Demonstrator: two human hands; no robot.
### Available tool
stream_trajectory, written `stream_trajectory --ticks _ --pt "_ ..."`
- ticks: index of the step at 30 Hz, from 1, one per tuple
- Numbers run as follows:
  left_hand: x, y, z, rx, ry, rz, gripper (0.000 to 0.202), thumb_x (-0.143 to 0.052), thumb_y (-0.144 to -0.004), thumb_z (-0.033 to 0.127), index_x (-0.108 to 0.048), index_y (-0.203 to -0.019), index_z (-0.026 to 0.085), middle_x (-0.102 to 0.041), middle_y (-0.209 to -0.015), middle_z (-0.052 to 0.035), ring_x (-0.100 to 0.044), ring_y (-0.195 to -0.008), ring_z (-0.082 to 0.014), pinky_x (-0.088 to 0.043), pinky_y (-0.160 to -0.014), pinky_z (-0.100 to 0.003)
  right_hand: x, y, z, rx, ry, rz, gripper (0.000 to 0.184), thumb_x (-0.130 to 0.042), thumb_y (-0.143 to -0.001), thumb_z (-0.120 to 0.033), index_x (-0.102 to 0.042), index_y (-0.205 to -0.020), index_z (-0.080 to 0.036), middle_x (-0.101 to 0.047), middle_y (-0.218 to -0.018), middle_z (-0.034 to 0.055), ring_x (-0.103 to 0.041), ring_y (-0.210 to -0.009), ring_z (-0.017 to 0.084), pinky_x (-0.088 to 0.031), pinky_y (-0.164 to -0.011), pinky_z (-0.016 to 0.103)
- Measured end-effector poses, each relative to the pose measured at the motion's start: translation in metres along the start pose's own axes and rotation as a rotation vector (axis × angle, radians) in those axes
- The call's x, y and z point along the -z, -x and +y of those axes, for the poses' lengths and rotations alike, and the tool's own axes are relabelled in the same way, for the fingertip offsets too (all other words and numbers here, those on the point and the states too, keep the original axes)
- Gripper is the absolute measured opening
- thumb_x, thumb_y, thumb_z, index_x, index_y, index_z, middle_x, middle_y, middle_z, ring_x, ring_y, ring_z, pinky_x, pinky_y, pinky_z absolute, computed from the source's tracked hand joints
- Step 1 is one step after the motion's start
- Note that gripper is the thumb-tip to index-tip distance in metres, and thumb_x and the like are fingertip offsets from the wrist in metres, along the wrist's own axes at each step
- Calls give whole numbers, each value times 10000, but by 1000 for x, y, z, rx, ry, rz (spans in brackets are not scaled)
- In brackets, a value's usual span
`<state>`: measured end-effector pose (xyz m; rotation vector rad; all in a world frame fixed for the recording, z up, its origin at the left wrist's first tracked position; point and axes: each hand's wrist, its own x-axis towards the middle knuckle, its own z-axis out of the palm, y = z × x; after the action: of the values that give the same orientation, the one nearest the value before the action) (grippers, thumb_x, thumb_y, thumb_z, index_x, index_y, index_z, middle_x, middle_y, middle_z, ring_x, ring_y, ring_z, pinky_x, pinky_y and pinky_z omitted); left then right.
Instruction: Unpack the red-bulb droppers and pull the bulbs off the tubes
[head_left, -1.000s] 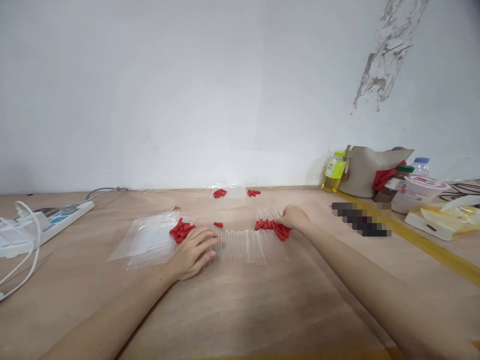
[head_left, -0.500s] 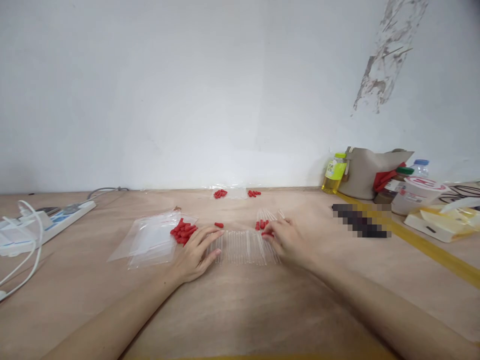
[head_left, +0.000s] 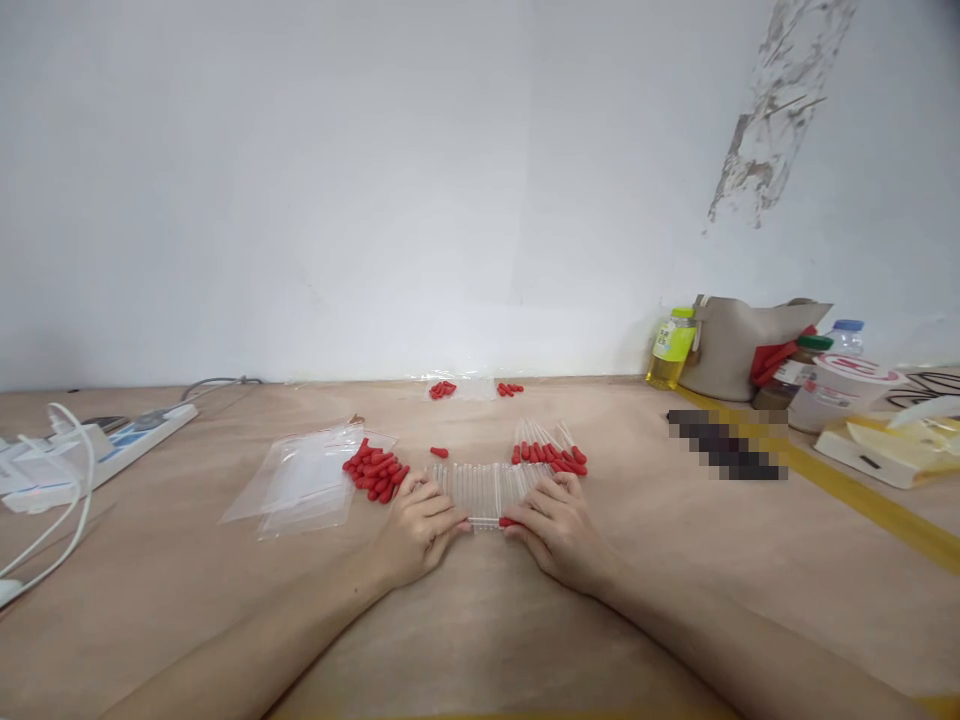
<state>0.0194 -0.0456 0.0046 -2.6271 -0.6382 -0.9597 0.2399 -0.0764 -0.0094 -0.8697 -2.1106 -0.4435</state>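
My left hand (head_left: 424,528) is closed, its thumb and fingers pinching one end of a thin clear dropper tube (head_left: 486,521) held crosswise. At the tube's other end my right hand (head_left: 556,525) pinches a red rubber bulb (head_left: 508,521); whether the tube sits inside it is hard to make out. Under and beyond the hands lies a row of clear tubes (head_left: 476,488) side by side. Behind my right hand, several droppers with red bulbs (head_left: 551,456) are fanned out. A heap of loose red bulbs (head_left: 373,468) lies beside my left hand, with a single bulb (head_left: 439,453) farther back.
Flat clear zip bags (head_left: 304,475) lie at the left. Near the wall is a plastic bag (head_left: 472,388) with red bulbs around it. A white power strip (head_left: 150,440) is far left; a yellow-green bottle (head_left: 671,348), grey bag (head_left: 720,350) and tub (head_left: 844,392) stand right.
My right hand has come nearer from the fanned droppers, now with a red bulb in its pinch. My left hand has closed on a tube and moved right, toward it.
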Motion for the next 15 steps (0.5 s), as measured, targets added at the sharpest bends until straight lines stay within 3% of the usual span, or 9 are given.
stream_trajectory --ticks 6,8,11,15 --pt "8 9 -10 7 -24 29 145 -492 -824 182 -632 -787 192 -578 -573 11 -477 -608 -126 -346 -756 -361 9 8 12 -43 14 -38 177 -519 -822 -251 -592 -675 -183 -568 -595 1 -458 -654 129 -274 -767 348" --pt "15 15 -23 74 -54 66 138 -497 -821 170 -627 -776 188 -599 -612 6 -495 -617 -126 -360 -736 -348 17 11 28 -148 24 5 193 -499 -826 -235 -590 -665 -179 -572 -616 12 -478 -672 138 -298 -762 343" --pt "22 20 -40 177 -73 135 137 -491 -832 177 -627 -844 178 -619 -715 -20 -533 -676 -129 -405 -707 -307 29 14 55 -359 -86 78 154 -478 -835 -245 -622 -812 -195 -604 -759 33 -523 -728 142 -370 -709 296" --pt "19 21 -49 255 -74 115 256 -395 -873 178 -588 -1041 170 -584 -831 -52 -550 -762 -132 -460 -679 -255 39 13 78 -560 -217 14 218 -456 -811 -263 -636 -897 -175 -579 -829 66 -545 -744 153 -424 -586 247"
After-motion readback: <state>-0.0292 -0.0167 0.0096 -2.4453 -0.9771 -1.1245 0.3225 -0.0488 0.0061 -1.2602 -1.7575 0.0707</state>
